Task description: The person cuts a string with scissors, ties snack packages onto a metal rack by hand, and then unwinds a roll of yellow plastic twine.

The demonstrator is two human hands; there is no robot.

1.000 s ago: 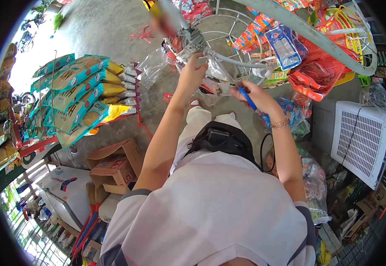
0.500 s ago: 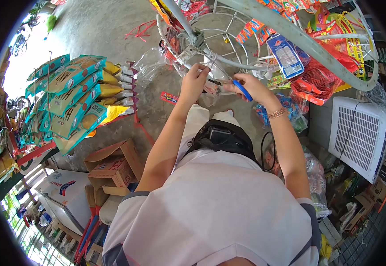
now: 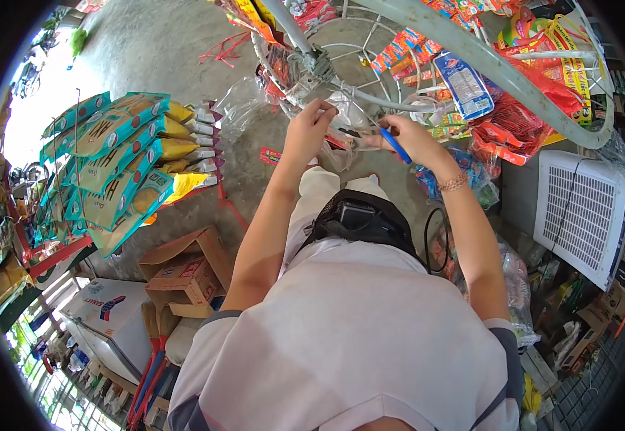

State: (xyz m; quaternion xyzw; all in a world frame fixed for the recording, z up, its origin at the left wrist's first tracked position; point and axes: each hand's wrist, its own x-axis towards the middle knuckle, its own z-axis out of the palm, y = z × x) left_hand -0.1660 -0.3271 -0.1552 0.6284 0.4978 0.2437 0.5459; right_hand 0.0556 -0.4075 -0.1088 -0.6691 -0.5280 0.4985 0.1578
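My right hand (image 3: 411, 141) is closed around scissors with blue handles (image 3: 396, 146). Their dark blade tip (image 3: 349, 132) points left, toward my other hand. My left hand (image 3: 311, 128) is raised just under the rim of a white wire rack (image 3: 377, 103), fingers bent together in a pinch. Whatever lies between those fingertips is too small to make out. Wrapped strips and clear plastic are bound around the rack's joint (image 3: 317, 65) above my left hand. Below the scissors blade hangs some crumpled clear plastic (image 3: 339, 156).
Green snack bags (image 3: 122, 154) hang in rows at left. Red netting (image 3: 514, 129) and a blue-white packet (image 3: 465, 85) hang on the rack at right. A white grille panel (image 3: 584, 215) stands at right; a cardboard box (image 3: 187, 273) and a white cooler (image 3: 104, 316) sit lower left.
My left hand has shifted slightly up and left, a little farther from the scissors. My right hand still holds the scissors, moved slightly right.
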